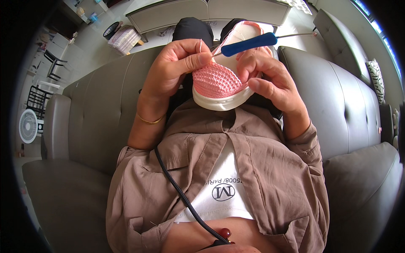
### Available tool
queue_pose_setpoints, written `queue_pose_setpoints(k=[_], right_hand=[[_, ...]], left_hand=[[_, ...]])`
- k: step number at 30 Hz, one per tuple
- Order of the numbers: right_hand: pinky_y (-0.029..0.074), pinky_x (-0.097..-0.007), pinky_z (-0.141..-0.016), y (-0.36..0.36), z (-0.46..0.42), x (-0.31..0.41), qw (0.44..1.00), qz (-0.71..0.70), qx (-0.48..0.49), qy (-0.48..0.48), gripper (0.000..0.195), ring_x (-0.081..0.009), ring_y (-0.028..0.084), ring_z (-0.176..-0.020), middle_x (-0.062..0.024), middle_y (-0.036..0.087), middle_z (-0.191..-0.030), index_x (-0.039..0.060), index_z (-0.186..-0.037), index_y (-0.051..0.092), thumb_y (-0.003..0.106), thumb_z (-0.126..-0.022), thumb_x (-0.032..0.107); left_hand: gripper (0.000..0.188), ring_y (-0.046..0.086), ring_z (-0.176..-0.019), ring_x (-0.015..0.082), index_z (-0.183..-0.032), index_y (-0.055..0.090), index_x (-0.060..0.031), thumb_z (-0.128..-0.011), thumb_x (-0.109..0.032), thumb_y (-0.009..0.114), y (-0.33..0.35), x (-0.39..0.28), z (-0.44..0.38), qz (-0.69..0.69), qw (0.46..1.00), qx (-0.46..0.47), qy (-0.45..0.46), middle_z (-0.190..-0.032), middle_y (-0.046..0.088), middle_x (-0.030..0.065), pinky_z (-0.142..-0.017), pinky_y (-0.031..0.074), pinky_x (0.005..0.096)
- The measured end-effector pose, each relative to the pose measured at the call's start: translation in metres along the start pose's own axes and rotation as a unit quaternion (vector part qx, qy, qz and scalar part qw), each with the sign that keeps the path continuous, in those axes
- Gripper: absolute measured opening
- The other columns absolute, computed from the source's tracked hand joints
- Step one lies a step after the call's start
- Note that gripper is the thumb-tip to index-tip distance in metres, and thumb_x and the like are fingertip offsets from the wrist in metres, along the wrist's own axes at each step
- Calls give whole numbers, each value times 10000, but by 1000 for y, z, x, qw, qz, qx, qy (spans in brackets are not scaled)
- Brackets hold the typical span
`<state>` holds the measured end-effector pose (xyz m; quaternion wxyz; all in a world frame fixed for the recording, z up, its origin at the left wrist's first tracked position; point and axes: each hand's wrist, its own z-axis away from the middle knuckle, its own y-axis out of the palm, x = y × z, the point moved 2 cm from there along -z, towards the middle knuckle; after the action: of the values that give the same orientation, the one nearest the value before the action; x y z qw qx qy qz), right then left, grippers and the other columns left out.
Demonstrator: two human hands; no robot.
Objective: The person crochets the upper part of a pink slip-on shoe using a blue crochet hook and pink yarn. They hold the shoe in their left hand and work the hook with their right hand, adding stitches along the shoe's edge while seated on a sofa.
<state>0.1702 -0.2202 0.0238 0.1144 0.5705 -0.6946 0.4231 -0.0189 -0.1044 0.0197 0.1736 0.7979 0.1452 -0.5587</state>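
A pink crocheted shoe [216, 80] with a white sole points its toe towards me above my lap. My left hand [177, 64] pinches pink yarn [201, 46] between thumb and forefinger at the upper's opening edge. There the thin metal tip of a blue-handled crochet hook [250, 44] meets the fingertips. The hook lies slantwise over the shoe, and a second metal shaft sticks out from its right end. My right hand [269, 76] grips the shoe's right side, thumb by the rim and fingers inside the opening. The hook's handle partly hides these fingers.
I sit on a grey tufted sofa [98, 95] with seats on both sides. A low cabinet [208, 14] stands beyond my knees. A checked stool [123, 39], black chairs [55, 64] and a white fan [28, 126] are at the left. A black cord [180, 193] crosses my shirt.
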Motion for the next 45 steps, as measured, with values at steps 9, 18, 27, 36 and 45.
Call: queue_pose_setpoints(k=[9, 18, 27, 36, 45], right_hand=[[390, -337, -736, -15, 11, 20, 954, -159, -203, -152, 166, -216, 493, -792, -81, 548, -794, 3, -832, 572, 492, -868, 144], [394, -331, -699, 1, -4, 106, 953, -185, -84, -225, 153, -208, 501, -740, -55, 563, -797, 48, -845, 601, 574, -865, 196], [380, -333, -754, 0, -4, 108, 964, -135, -93, -211, 178, -213, 509, -764, -55, 581, -829, 48, -859, 615, 598, -858, 225], [365, -336, -808, -3, -4, 103, 977, -42, -121, -171, 207, -217, 516, -789, -56, 600, -861, 49, -873, 629, 621, -852, 254], [351, -338, -863, 1, -4, 55, 966, 208, -156, 14, 238, -221, 523, -813, -56, 618, -893, 49, -887, 643, 645, -846, 284]], left_hand=[[215, 447, -631, 10, -825, 604, -31, -919, -223, 630, -3, 1, -3, 19, 1000, 7, 0, -713, 549, -49, -578, 346, 164], [200, 458, -639, 28, -815, 590, -26, -921, -192, 624, -6, 1, -4, 37, 999, 11, 13, -712, 554, -34, -605, 361, 179], [205, 452, -640, 22, -816, 589, -26, -921, -199, 625, -4, 3, -4, 52, 998, 9, 17, -706, 546, -40, -603, 359, 181], [205, 449, -637, 17, -813, 593, -36, -920, -207, 627, -5, 4, -6, 54, 998, 19, 18, -711, 546, -48, -593, 349, 177], [174, 512, -712, 20, -825, 627, -35, -904, -189, 645, 5, -4, -1, 19, 1000, -4, 13, -760, 596, -36, -676, 400, 178]])
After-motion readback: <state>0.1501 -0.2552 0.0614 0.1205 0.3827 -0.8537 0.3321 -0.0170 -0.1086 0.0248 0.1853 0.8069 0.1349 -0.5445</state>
